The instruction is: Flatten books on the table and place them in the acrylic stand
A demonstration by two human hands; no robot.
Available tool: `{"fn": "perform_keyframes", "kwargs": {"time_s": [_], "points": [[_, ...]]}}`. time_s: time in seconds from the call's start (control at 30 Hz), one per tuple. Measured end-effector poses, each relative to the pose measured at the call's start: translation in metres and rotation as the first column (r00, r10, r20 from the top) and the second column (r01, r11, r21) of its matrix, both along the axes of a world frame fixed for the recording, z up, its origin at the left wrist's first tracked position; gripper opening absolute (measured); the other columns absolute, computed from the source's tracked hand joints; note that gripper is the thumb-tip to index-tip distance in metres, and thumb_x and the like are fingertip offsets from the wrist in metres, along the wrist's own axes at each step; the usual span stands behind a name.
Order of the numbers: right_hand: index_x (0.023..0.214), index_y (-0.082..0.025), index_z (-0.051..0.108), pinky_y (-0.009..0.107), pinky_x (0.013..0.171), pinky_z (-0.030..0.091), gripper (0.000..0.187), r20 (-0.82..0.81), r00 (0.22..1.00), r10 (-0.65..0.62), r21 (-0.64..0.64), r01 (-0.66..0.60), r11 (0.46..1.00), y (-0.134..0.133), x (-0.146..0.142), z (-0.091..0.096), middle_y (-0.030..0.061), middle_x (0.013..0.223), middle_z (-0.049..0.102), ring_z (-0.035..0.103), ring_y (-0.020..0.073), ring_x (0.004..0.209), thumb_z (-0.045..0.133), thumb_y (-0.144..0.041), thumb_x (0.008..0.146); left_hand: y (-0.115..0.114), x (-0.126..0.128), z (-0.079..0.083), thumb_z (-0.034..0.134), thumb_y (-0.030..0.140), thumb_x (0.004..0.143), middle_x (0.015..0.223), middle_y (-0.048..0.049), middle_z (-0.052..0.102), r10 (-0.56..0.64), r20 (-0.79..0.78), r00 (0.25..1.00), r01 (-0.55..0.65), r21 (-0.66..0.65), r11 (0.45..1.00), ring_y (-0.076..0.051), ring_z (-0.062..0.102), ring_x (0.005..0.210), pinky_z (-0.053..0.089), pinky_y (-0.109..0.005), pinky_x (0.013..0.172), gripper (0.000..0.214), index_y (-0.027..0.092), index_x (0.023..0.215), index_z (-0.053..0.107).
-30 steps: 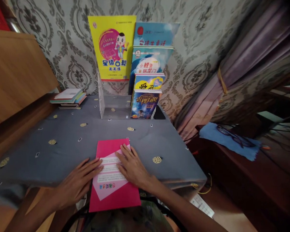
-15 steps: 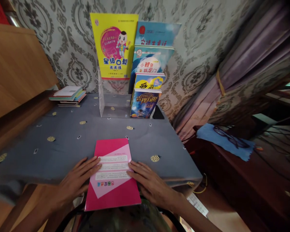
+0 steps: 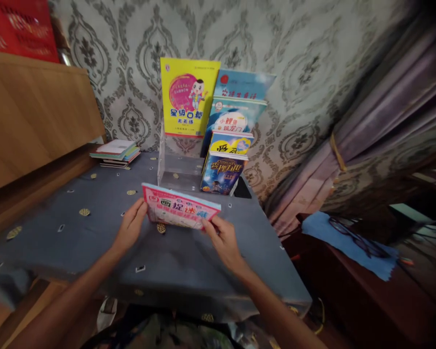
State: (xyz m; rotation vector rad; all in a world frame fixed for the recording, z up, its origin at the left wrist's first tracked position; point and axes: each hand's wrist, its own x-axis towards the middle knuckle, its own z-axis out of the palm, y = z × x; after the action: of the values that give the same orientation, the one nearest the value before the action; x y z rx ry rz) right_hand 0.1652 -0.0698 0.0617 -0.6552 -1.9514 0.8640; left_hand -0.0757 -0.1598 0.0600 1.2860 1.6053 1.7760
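I hold a pink booklet [image 3: 179, 211] above the grey tablecloth [image 3: 94, 228], tilted so its front cover with coloured characters faces me. My left hand [image 3: 131, 227] grips its left edge and my right hand [image 3: 221, 240] grips its lower right corner. Just beyond the booklet stands a clear acrylic book stand [image 3: 176, 167]. Several picture books rest in the stand's right side, the front one dark blue [image 3: 221, 173]. A tall yellow book [image 3: 189, 97] leans upright at the stand's back left.
A small stack of thin books [image 3: 115, 152] lies at the table's far left corner. A wooden headboard [image 3: 29, 111] rises on the left. To the right are a curtain [image 3: 366, 121] and a dark wooden surface with a blue cloth [image 3: 349, 242].
The pink booklet lay flat, back cover up, at the table's near edge under both hands. Now it is lifted, turned over and carried forward toward the stand, held by both hands.
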Motion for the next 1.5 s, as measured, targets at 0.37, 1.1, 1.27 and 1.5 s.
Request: {"fn": "perform_keyframes", "kwargs": {"time_s": [0.37,1.1,1.27,1.5], "points": [[0.070,-0.019,0.055,0.021,0.048,0.034,0.041,-0.242,0.969,-0.051,-0.207,-0.001,0.978,0.063,-0.052,0.007,-0.0026,0.062,0.049,0.041,0.0111,0.056,0.054,-0.056,0.087,0.057,-0.009,-0.001,0.063,0.057,0.081,0.080,0.0009,0.066,-0.029,0.293,0.956,0.004,0.087,0.996,-0.015,0.060,0.072,0.048,-0.024,0.066,0.038,0.020,0.089,0.063],[0.116,-0.016,0.068,0.031,0.101,0.046,0.034,0.590,0.803,-0.085,0.304,-0.124,0.945,0.058,-0.094,-0.030,0.0103,0.118,0.070,0.061,0.0217,0.114,0.045,-0.011,0.093,0.115,-0.065,-0.072,0.036,0.014,0.087,0.119,-0.0099,0.069,-0.114,-0.712,0.693,-0.041,-0.197,0.979,-0.023,0.061,0.114,0.046,-0.043,0.105,0.043,0.017,0.121,0.061],[0.123,-0.008,0.063,0.035,0.111,0.039,0.034,0.685,0.728,0.009,0.346,-0.337,0.876,0.040,-0.129,-0.035,0.0167,0.131,0.063,0.056,0.0229,0.125,0.045,-0.012,0.095,0.125,-0.071,-0.082,0.037,0.016,0.089,0.133,-0.0116,0.063,-0.170,-0.736,0.655,-0.015,-0.237,0.971,-0.023,0.056,0.125,0.044,-0.043,0.110,0.047,0.016,0.130,0.059],[0.141,-0.006,0.049,0.042,0.120,0.029,0.048,0.693,0.721,0.013,0.258,-0.265,0.929,0.060,-0.114,-0.051,0.0201,0.151,0.047,0.039,0.0254,0.144,0.045,-0.031,0.101,0.123,-0.073,-0.081,0.037,0.012,0.090,0.127,-0.0120,0.066,-0.191,-0.794,0.577,-0.014,-0.243,0.970,-0.024,0.057,0.121,0.046,-0.045,0.107,0.048,0.017,0.133,0.058]]}}
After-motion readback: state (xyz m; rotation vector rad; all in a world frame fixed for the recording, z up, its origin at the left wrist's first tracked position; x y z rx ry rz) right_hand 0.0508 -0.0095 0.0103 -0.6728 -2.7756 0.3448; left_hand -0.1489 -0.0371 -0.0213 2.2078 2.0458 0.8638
